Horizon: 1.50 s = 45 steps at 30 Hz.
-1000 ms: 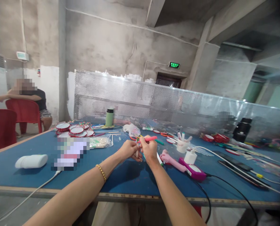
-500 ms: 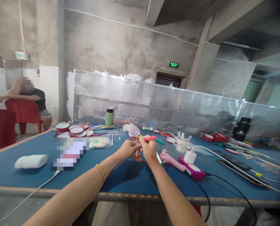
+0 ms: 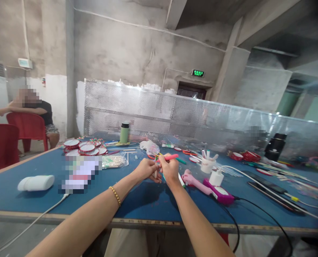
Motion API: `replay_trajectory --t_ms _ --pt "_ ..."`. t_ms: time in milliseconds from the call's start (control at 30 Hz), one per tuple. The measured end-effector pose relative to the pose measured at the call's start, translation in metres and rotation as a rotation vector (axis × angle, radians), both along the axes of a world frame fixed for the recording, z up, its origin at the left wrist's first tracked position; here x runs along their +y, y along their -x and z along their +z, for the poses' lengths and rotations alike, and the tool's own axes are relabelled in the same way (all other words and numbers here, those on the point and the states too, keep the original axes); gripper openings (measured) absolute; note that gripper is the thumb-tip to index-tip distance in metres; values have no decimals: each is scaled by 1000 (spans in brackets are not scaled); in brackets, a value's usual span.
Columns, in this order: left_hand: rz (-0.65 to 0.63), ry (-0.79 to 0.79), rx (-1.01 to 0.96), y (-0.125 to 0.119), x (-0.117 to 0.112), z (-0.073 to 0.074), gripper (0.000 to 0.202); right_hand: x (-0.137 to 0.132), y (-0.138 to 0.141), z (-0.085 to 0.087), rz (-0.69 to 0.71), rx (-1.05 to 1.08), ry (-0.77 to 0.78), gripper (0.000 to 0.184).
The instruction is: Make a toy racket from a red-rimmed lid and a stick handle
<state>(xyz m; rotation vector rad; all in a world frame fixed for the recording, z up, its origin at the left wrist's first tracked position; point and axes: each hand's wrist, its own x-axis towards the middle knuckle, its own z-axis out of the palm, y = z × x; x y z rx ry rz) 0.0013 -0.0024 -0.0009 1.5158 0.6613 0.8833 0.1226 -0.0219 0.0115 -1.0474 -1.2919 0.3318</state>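
My left hand [image 3: 146,169], fingers bent in a pinch, is closed on a narrow pale strip [image 3: 155,174] that points down below the fingertips. Touching or nearly touching it, my right hand [image 3: 169,167] is wrapped round a pink-red pen-shaped tool [image 3: 172,157]. That tool's tip is hidden among the fingers, where small yellow and green bits show. A green marker-like stick [image 3: 180,161] passes behind the right hand; whether it is held I cannot tell. Just beyond the hands lies a crumpled clear plastic bag [image 3: 149,146].
On the blue table [image 3: 95,205] are small red-rimmed drums [image 3: 86,148], a green bottle [image 3: 124,133], a white bottle [image 3: 36,183], and a phone [image 3: 81,173]. To the right stand a pink hot-glue gun [image 3: 199,184] and a cup of markers [image 3: 207,165]. A person [image 3: 38,109] sits far left.
Both hands keep almost the same place and grip. The whole view has shifted very slightly.
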Motion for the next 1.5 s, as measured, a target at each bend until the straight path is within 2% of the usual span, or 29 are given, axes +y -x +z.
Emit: replay_trajectory --t_ms 200,1033,1500 --pt "5 18 -3 1 -3 3 24 1 0 -1 4 6 -8 31" --pt "9 9 -17 1 2 -2 21 1 -1 -1 -12 -7 -3 26" --pt "-1 -18 -2 1 4 -4 32 0 -1 -1 -6 -28 13 27"
